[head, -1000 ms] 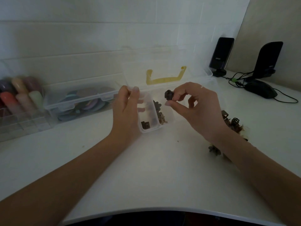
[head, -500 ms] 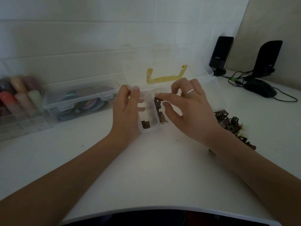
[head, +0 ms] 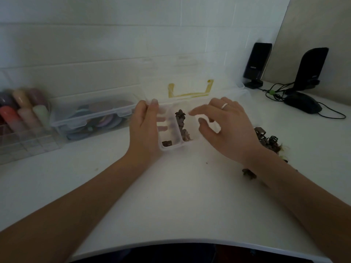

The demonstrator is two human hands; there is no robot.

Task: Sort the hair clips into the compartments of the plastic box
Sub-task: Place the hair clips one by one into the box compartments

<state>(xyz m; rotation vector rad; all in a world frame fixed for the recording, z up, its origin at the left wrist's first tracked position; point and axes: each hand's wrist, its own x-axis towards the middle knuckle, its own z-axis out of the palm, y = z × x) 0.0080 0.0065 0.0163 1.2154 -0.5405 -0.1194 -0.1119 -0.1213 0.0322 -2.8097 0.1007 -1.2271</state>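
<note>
At frame centre, left hand (head: 146, 128) grips plastic box (head: 171, 147) | right hand (head: 226, 126) above it, fingers (head: 197, 112) spread, seemingly empty | hair clips (head: 269, 141) right on counter (head: 171, 196).

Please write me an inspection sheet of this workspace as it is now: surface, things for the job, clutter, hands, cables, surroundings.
Surface: white table with a curved front edge; a few small specks on it.
Job's things: clear plastic box, lid up, yellow handle; brown hair clips in two compartments; a loose pile of hair clips on the table to the right.
Clutter: closed clear case of coloured discs; organiser with pastel items at far left.
Hands: left hand holds the box's left side; right hand, with a ring, is over the box, fingers relaxed, holding nothing.
Cables: black wires by the mouse.
Surroundings: white tiled wall; two black speakers.
</note>
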